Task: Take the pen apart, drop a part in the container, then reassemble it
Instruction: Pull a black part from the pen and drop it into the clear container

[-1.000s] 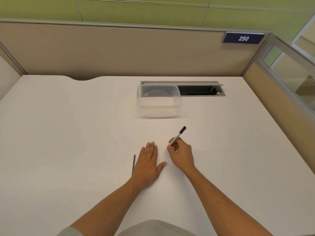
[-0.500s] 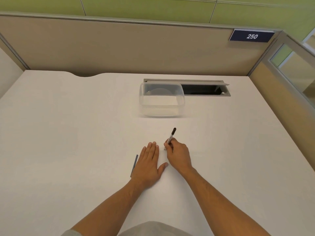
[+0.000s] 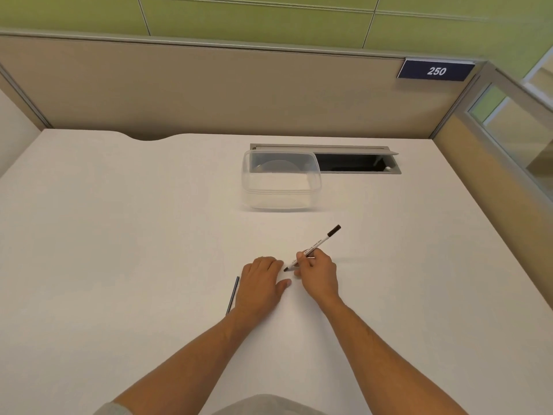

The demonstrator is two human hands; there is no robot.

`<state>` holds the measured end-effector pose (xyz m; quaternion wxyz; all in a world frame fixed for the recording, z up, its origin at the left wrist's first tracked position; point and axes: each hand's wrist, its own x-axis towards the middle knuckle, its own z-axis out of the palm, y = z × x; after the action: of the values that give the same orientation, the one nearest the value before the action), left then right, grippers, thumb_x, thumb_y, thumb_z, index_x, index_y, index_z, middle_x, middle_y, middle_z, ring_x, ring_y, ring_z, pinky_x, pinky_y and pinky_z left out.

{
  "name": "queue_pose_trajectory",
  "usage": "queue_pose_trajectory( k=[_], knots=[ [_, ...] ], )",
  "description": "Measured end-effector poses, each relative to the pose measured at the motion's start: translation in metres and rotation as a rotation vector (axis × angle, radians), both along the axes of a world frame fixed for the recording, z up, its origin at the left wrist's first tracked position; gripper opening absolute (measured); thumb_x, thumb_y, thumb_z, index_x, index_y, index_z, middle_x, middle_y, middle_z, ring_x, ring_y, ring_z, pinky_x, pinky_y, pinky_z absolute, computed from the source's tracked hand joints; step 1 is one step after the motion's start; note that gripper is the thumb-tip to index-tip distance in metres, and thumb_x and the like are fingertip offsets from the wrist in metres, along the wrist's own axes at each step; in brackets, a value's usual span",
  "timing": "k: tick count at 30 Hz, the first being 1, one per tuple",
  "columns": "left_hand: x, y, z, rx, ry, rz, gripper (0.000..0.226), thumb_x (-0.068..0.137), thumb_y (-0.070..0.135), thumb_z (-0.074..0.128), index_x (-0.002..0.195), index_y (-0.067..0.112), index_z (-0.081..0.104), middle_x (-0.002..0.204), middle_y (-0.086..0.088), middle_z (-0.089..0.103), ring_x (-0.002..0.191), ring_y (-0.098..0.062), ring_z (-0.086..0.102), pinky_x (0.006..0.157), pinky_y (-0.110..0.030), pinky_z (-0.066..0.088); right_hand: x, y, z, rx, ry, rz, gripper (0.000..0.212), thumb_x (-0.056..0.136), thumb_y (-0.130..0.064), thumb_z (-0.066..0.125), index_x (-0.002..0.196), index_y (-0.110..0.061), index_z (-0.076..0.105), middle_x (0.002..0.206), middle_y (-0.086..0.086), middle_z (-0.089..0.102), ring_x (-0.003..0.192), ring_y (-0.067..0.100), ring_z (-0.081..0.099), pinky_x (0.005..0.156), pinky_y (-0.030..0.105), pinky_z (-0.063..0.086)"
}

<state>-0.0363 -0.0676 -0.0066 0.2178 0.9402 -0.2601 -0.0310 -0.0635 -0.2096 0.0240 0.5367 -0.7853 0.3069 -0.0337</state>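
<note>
White desktop [image 3: 119, 235]: right hand [image 3: 317, 272] pinches the slim white black-capped pen [image 3: 314, 246], tilted for dismantling; left hand [image 3: 258, 284] rests empty, fingers curled.

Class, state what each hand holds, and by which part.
The right hand pinches the pen near its lower tip. The left hand holds nothing.

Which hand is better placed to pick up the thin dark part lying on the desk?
Left. The left hand rests right beside the thin dark part; the right hand already holds the pen.
</note>
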Motion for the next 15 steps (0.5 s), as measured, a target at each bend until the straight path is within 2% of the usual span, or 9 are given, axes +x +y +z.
queue_pose_trajectory(
  k=[4,8,11,15],
  knots=[
    [0.005,-0.010,0.006,-0.019,0.029,0.019,0.025,0.090,0.038,0.055,0.106,0.020,0.062,0.106,0.000,0.062,0.102,-0.024,0.050,0.081,-0.036,0.039,-0.001,-0.001,0.004,0.014,0.020,-0.021,0.017,0.096,-0.030,0.059,0.090,-0.015,0.064,0.083,-0.001,0.077,0.064,0.006,0.072,0.052,0.015,0.045],
    [0.007,-0.015,0.009,-0.040,0.029,0.056,0.019,0.092,0.032,0.052,0.096,0.020,0.066,0.096,0.000,0.066,0.091,-0.024,0.052,0.075,-0.035,0.037,-0.004,-0.005,0.009,0.032,0.019,-0.033,0.019,0.096,-0.030,0.059,0.089,-0.013,0.064,0.081,-0.002,0.076,0.055,0.001,0.069,0.046,0.007,0.041],
    [0.006,-0.013,0.013,-0.050,0.026,0.078,0.017,0.091,0.030,0.053,0.095,0.022,0.067,0.094,0.001,0.067,0.091,-0.023,0.053,0.075,-0.036,0.037,-0.004,-0.009,0.013,0.057,0.028,-0.037,0.022,0.094,-0.032,0.060,0.087,-0.012,0.066,0.077,-0.003,0.076,0.054,0.000,0.068,0.051,0.017,0.042],
    [0.007,0.001,0.018,-0.055,0.034,0.069,0.017,0.091,0.030,0.052,0.096,0.023,0.066,0.091,0.002,0.067,0.090,-0.024,0.055,0.076,-0.038,0.040,-0.004,-0.016,0.019,0.150,-0.009,-0.048,0.024,0.093,-0.032,0.061,0.084,-0.011,0.068,0.076,-0.003,0.078,0.054,0.005,0.069,0.050,0.023,0.043]
  ],
)
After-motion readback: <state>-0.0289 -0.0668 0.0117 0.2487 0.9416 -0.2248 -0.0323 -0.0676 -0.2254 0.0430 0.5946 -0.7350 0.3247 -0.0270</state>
